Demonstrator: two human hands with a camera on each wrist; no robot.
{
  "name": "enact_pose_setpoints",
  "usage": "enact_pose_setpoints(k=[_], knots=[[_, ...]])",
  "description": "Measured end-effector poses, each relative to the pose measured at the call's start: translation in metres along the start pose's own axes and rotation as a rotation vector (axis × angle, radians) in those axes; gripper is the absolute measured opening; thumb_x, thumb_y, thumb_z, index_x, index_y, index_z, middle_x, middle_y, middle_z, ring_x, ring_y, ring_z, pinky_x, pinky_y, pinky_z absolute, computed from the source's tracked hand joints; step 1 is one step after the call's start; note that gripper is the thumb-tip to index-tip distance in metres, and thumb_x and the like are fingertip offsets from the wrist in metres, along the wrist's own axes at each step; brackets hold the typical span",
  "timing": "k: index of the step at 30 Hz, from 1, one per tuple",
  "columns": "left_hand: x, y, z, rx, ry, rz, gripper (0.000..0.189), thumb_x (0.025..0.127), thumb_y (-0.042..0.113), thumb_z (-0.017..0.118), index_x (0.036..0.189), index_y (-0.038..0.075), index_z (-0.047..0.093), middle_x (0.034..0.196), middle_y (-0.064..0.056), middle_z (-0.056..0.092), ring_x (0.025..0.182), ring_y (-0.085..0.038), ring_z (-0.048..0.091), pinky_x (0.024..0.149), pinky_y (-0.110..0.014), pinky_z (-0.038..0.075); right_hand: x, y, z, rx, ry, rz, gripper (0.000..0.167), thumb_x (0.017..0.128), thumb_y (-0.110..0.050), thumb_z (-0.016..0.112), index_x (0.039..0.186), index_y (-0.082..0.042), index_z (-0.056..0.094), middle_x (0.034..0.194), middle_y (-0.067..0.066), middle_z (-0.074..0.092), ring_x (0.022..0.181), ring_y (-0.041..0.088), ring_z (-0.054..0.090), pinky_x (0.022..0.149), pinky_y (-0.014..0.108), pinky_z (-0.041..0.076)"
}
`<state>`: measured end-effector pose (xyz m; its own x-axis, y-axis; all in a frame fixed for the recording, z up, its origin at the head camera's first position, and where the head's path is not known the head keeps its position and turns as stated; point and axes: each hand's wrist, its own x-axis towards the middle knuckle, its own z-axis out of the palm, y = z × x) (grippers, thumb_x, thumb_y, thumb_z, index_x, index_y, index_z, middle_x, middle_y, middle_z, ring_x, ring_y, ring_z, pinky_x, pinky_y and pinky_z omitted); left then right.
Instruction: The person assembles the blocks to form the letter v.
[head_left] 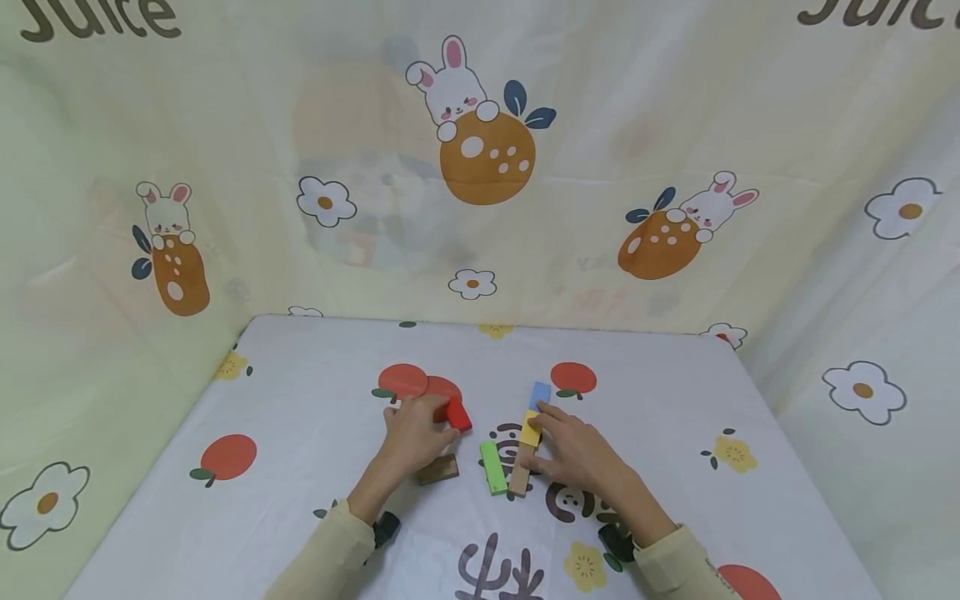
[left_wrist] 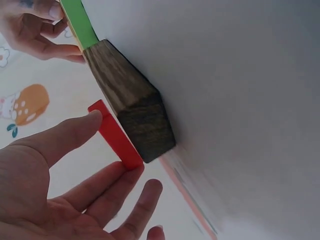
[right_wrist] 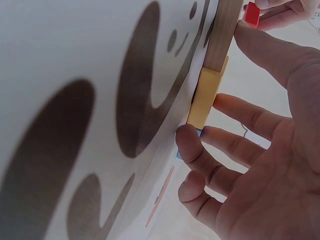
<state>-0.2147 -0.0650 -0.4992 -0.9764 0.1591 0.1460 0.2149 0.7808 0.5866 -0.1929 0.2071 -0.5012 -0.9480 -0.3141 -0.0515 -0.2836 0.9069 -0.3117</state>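
1. Red block (head_left: 459,415): pinched between thumb and fingertips of left hand (head_left: 411,433); beyond and left of green block (head_left: 492,467).
2. Right hand (head_left: 581,450): fingers loosely spread, touching the row right of green block: light-wood block (head_left: 521,475), yellow block (head_left: 529,433), blue block (head_left: 540,393), end to end.
3. Dark-wood block (head_left: 438,470): left of green block.
4. Risks, judged: slackened pinch could drop red; uneven fingertip pressure could skew the row.
5. Unclear: blue mostly hidden by fingers, right wrist view; green cut off, left wrist view.
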Motion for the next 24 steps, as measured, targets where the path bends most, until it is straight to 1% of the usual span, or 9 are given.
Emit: enact_pose_setpoints(k=[3,6,9,13,18,22,24], knots=[[0.0,0.003,0.001,-0.003,-0.005,-0.002,0.045,0.084,0.017,0.086,0.127,0.008,0.075,0.111,-0.009,0.079,0.106,-0.028,0.062,0.095,-0.062,0.04,0.0,-0.001,0.0,0.002,-0.002,0.003,0.069,0.089,-0.054,0.081,0.14,-0.011,0.066,0.166,0.015,0.047,0.146,0.041,0.055,0.115,0.058,0.051],[0.001,0.007,0.003,-0.015,-0.019,-0.005,0.044,0.086,0.018,0.085,0.127,0.009,0.075,0.112,-0.009,0.079,0.108,-0.028,0.062,0.099,-0.066,0.039,-0.001,-0.001,0.0,0.002,-0.002,0.002,0.069,0.089,-0.054,0.081,0.14,-0.011,0.066,0.166,0.015,0.047,0.145,0.041,0.055,0.114,0.058,0.051],[0.002,0.011,0.005,-0.025,-0.032,-0.007,0.044,0.087,0.018,0.085,0.129,0.01,0.075,0.116,-0.009,0.078,0.112,-0.029,0.063,0.104,-0.07,0.038,-0.001,-0.001,-0.001,0.004,0.002,0.001,0.069,0.089,-0.054,0.081,0.141,-0.011,0.066,0.166,0.015,0.047,0.146,0.04,0.055,0.114,0.057,0.051],[0.003,0.016,0.007,-0.041,-0.048,-0.007,0.049,0.088,0.017,0.084,0.134,0.006,0.072,0.12,-0.012,0.077,0.118,-0.031,0.062,0.106,-0.071,0.036,-0.001,-0.001,-0.001,0.012,0.004,0.006,0.069,0.089,-0.054,0.081,0.141,-0.012,0.065,0.166,0.014,0.047,0.146,0.04,0.054,0.114,0.057,0.051],[0.006,0.019,0.011,-0.047,-0.064,0.004,0.049,0.088,0.015,0.083,0.135,0.005,0.071,0.115,-0.013,0.077,0.115,-0.031,0.061,0.111,-0.072,0.032,0.0,-0.001,-0.001,0.017,-0.003,0.014,0.068,0.089,-0.053,0.081,0.142,-0.013,0.065,0.167,0.013,0.046,0.148,0.04,0.052,0.115,0.058,0.051],[0.006,0.021,0.014,-0.034,-0.077,0.014,0.044,0.088,0.013,0.081,0.131,0.005,0.073,0.111,-0.011,0.077,0.113,-0.031,0.061,0.11,-0.073,0.031,0.0,-0.001,-0.001,0.017,-0.004,0.014,0.068,0.089,-0.052,0.081,0.143,-0.013,0.065,0.167,0.013,0.046,0.149,0.039,0.052,0.115,0.057,0.051],[0.006,0.022,0.015,-0.026,-0.091,0.016,0.042,0.089,0.013,0.08,0.13,0.006,0.074,0.115,-0.01,0.077,0.115,-0.031,0.062,0.108,-0.071,0.032,0.0,-0.001,0.0,0.011,0.003,0.01,0.068,0.089,-0.053,0.081,0.142,-0.013,0.065,0.167,0.014,0.047,0.147,0.04,0.053,0.114,0.058,0.052]])
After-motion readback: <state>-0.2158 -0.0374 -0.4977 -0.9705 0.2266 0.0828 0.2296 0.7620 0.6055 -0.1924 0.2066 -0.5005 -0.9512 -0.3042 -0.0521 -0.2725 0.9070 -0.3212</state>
